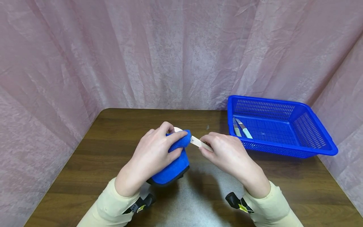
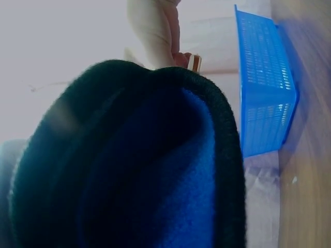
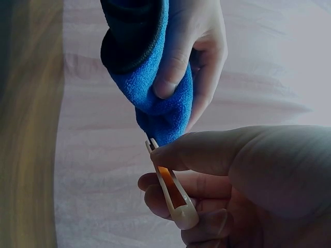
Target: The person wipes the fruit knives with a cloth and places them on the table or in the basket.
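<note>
A folding knife with a cream handle (image 1: pixel 200 143) is gripped by my right hand (image 1: pixel 227 154) between thumb and fingers. In the right wrist view the handle's long slot shows, orange inside. My left hand (image 1: pixel 156 148) pinches a blue cloth (image 1: pixel 173 167) with a black edge, folded round the knife just beyond the handle's riveted end. The cloth hides most of the blade; a pale piece (image 1: pixel 177 129) shows past it beside the left fingers. Below the left hand the rest of the cloth hangs, its black border (image 2: pixel 230 165) filling much of the left wrist view.
A blue plastic basket (image 1: pixel 292 146) stands at the right rear of the wooden table (image 1: pixel 107 142). Inside, at its left end, lie a knife with a light blue handle (image 1: pixel 247 132) and another with a whitish handle (image 1: pixel 237 130). Pink curtains (image 1: pixel 181 56) hang behind and at the sides.
</note>
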{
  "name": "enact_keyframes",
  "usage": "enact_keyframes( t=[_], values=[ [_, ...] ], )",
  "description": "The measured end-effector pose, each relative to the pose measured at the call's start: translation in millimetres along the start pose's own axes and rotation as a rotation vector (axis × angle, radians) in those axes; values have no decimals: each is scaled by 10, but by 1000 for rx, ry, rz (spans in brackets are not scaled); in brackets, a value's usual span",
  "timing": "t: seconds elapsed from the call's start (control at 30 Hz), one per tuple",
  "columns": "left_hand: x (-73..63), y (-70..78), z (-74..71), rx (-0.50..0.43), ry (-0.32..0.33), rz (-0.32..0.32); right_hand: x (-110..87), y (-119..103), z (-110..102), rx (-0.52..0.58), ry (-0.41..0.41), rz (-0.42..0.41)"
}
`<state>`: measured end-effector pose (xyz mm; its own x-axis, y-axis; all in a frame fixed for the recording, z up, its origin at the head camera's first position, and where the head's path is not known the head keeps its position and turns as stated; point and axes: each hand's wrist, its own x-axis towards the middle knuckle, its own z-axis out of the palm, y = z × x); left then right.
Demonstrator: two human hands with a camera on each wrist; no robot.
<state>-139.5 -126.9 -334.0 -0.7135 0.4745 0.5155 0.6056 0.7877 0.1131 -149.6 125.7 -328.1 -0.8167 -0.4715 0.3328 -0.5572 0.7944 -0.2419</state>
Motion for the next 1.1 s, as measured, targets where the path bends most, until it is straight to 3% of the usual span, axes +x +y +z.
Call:
enact_keyframes(
  t=[1.1],
  values=[
    [0,-127,-72,0,12,-79,-6,-2,-11,2,8,-10]
  ],
)
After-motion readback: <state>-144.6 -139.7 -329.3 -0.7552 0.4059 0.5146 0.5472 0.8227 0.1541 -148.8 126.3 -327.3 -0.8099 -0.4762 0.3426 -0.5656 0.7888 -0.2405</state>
